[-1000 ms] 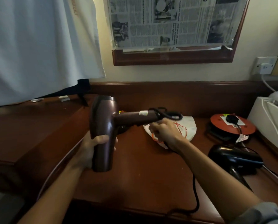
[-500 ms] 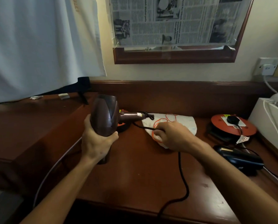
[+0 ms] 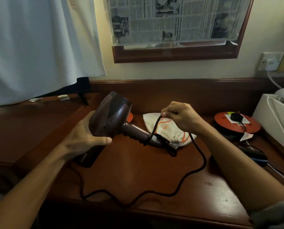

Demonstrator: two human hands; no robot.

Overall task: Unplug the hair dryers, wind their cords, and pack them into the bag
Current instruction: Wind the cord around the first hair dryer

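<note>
My left hand [image 3: 81, 138] grips the barrel of a dark brown hair dryer [image 3: 111, 116], whose handle points right and down toward the desk. Its black cord [image 3: 202, 162] loops once around the handle end, rises to my right hand [image 3: 179, 118], then trails over the desk to the front edge. My right hand pinches that cord above a white drawstring bag [image 3: 169, 131] with orange print, which lies behind the handle. A second, black hair dryer [image 3: 253, 156] lies at the right, partly hidden by my right forearm.
An orange cable reel [image 3: 235, 124] with a black plug on it sits at the back right. A white appliance [image 3: 277, 116] stands at the right edge, its white cord running to a wall socket [image 3: 270, 61]. The wooden desk [image 3: 138, 171] has a raised back rail.
My left hand has turned the brown dryer so its handle points down to the right. My right hand has lifted from the bag, carrying the cord up and over the handle.
</note>
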